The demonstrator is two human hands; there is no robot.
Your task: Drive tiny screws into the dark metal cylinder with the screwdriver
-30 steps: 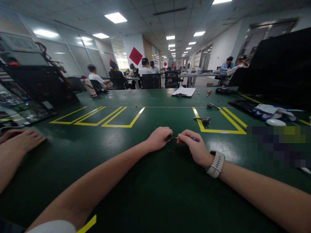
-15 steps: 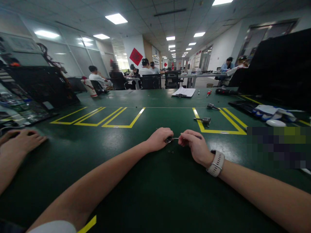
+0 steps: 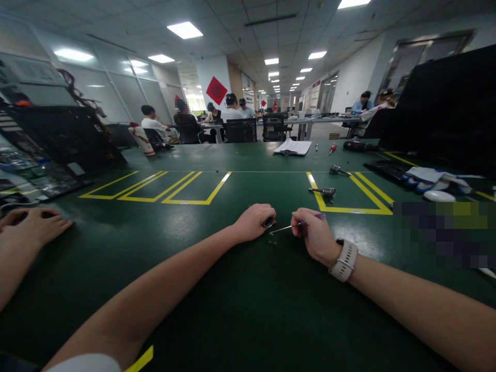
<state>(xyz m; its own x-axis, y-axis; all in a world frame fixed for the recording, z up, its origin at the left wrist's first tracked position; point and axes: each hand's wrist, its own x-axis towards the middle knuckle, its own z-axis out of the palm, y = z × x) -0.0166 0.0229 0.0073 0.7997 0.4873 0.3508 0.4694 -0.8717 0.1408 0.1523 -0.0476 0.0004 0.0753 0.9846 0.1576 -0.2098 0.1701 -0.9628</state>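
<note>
1. Green table (image 3: 248,289) spans the foreground of an open office; people sit at desks beyond it.
2. Far left, a co-worker's hand (image 3: 42,227) rests over a dark object, too covered to identify. It is well apart from the work.
3. Left hand (image 3: 259,219): fingers curled round a metal part (image 3: 268,222), thumb side up, the hand resting low at the table. Forearm runs in long and slanting from the lower left. The grip appears meant to steady the part, its round open end turned towards the right hand.
4. Two small rings (image 3: 272,243) lie side by side on the table just below the part, presumably put there to be within reach.
5. Tool (image 3: 282,229): thin shaft slanting down leftwards, tip outside the part and above the rings. A small piece seems to sit at the tip; too small to confirm.
6. Right hand (image 3: 310,227): thumb and fingers pinch the tool's handle, wrist bent inward, probably for fine control. A watch (image 3: 344,260) is on the wrist.
7. Beyond that hand, two motors (image 3: 328,191) (image 3: 339,169) lie by a yellow tape outline (image 3: 354,210), the nearer across its left line. The tape likely marks a parts bay.
</note>
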